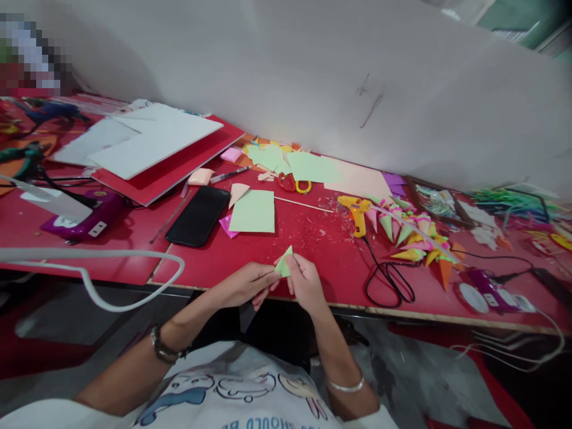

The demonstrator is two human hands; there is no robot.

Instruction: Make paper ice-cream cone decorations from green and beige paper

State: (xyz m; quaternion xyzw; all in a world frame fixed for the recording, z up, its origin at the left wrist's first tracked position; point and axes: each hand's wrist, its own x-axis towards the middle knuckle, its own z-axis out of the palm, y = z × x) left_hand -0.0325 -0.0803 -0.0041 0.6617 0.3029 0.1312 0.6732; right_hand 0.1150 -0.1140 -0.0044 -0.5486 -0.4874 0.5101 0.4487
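Observation:
A small folded piece of light green paper [283,264], pointed at the top, is pinched between my two hands over the front edge of the red table. My left hand [252,282] grips its left side with closed fingers. On the right side, the thumb and fingers of my right hand [306,282] press it. Just beyond my hands lies a stack of square light green paper sheets [253,212], with a pink paper piece [228,227] partly under it and a peach paper piece [238,193] at its corner.
A black phone [198,217] lies left of the sheets. To the right are a yellow glue gun [355,213] with a looped cord and several colourful paper cones [404,229]. Scissors [302,186] lie behind. White boards [156,137] and a purple power strip [100,214] occupy the left.

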